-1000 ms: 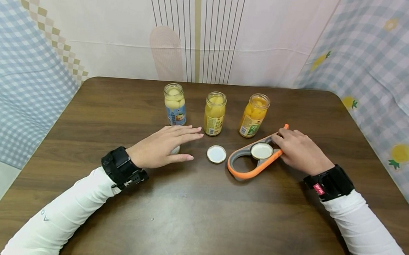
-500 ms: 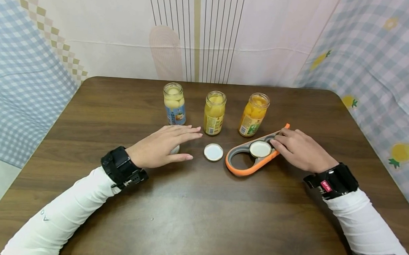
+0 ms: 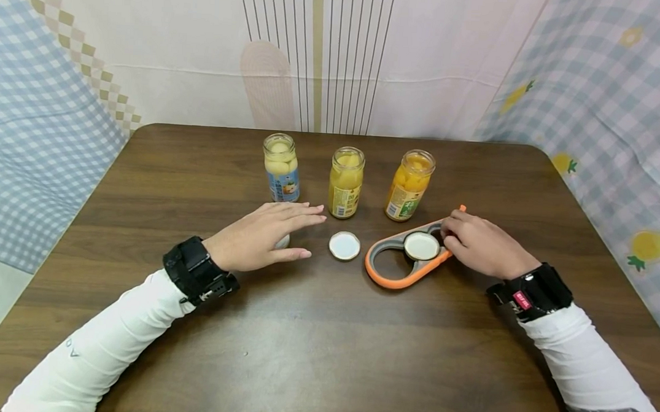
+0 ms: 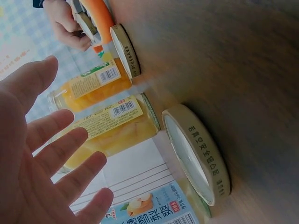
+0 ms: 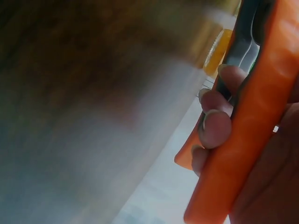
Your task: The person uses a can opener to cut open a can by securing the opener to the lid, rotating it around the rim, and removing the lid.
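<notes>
My right hand (image 3: 480, 244) grips the handles of an orange-and-grey jar opener (image 3: 392, 282); in the right wrist view its fingers curl round one orange handle (image 5: 252, 126). A jar lid (image 3: 421, 246), pale inside facing up, sits between the opener's two arms. Left of the opener, a second lid (image 3: 344, 246) lies on the table with its white inside up. My left hand (image 3: 262, 237) is spread with straight fingers above a third lid (image 3: 282, 242), which it partly hides. In the left wrist view that third lid (image 4: 196, 156) shows whole, and the palm holds nothing.
Three lidless glass jars of fruit stand in a row behind the hands: a pale one with a blue label (image 3: 283, 170), a yellow one (image 3: 346, 182) and an orange one (image 3: 411, 185). The brown wooden table (image 3: 312, 353) ends at a cloth backdrop (image 3: 452, 64).
The middle lid has shifted slightly left. The jar opener went a little left, then back right, with its lid still in it, and my right fingers shifted on the handles. My left hand stayed put.
</notes>
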Motion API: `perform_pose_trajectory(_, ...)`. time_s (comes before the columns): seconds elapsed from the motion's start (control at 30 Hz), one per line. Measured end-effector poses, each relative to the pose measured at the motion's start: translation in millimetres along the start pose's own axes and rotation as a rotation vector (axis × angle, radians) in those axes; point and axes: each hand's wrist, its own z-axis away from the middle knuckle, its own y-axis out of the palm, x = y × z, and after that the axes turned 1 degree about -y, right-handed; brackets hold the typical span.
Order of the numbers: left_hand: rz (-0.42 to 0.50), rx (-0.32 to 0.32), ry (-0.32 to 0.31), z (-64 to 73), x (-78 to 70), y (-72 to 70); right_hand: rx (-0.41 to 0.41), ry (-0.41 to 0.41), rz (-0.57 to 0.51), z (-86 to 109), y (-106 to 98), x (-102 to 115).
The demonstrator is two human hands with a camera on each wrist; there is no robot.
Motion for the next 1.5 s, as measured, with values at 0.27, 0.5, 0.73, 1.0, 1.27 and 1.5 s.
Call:
perform_pose_trajectory(0.27,-0.012,-0.001,-0.004,0.5,0.4,0.0,0.054,0.012,-0.028,-0.4,1.9,0.2)
perform_pose_trajectory(0.5,-0.010,0.002,-0.004,0.1,0.8,-0.1,0.057,0.004,-0.024,-1.5,2.6,0.8)
perform_pose_trajectory(0.73,-0.007,0.005,-0.009,0.3,0.7,-0.2,0.070,0.006,-0.014,-1.6,2.3,2.4)
perform_pose_trajectory(1.0,-0.007,0.000,-0.009,0.2,0.6,-1.1,0.062,0.000,-0.007,-1.7,2.9,4.3)
perform_pose_trajectory(1.27,-0.002,-0.002,-0.001,-0.5,1.1,-1.0,0.029,-0.018,-0.005,-1.8,2.3,4.8)
perform_pose_trajectory(1.5,0.000,0.012,-0.013,-0.3,1.1,-0.4,-0.044,-0.067,0.017,-0.9,2.9,5.4)
